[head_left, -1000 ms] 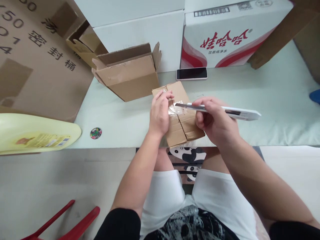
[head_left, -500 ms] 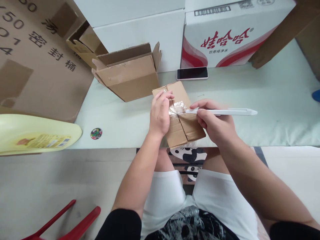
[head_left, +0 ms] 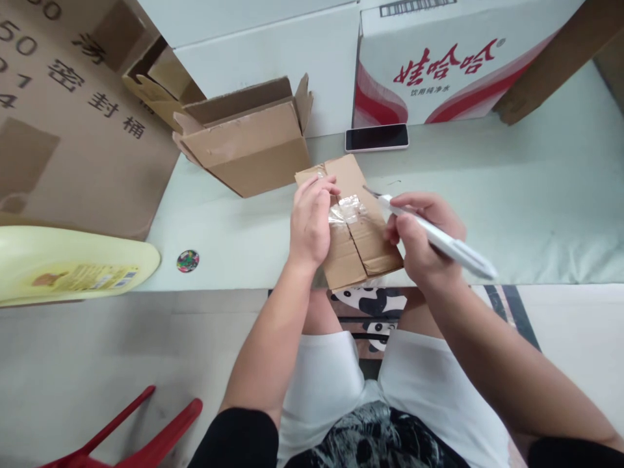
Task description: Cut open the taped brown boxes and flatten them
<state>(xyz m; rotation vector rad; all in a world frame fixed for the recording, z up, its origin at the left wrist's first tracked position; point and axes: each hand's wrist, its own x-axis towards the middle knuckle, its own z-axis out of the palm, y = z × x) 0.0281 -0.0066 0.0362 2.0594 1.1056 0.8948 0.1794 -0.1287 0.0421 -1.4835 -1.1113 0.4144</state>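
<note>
A small brown cardboard box (head_left: 363, 240) lies at the table's near edge, its flaps closed under crumpled clear tape (head_left: 347, 209). My left hand (head_left: 309, 221) is closed on the box's left side, thumb and fingers gripping its top edge. My right hand (head_left: 422, 237) is closed on a white utility knife (head_left: 439, 239). The knife slants down to the right, its blade tip pointing up-left just past the box's right edge, a little off the tape.
An open cardboard box (head_left: 248, 140) lies on its side behind the small one. A phone (head_left: 377, 137) rests by a white and red carton (head_left: 453, 62). A large brown carton (head_left: 73, 110) stands left, a yellow bottle (head_left: 68, 263) and a round sticker (head_left: 188, 260) below it.
The knife lay level with its blade on the tape; now it has swung to a slant and its tip has drawn back to the right of the tape. My left hand has stayed put.
</note>
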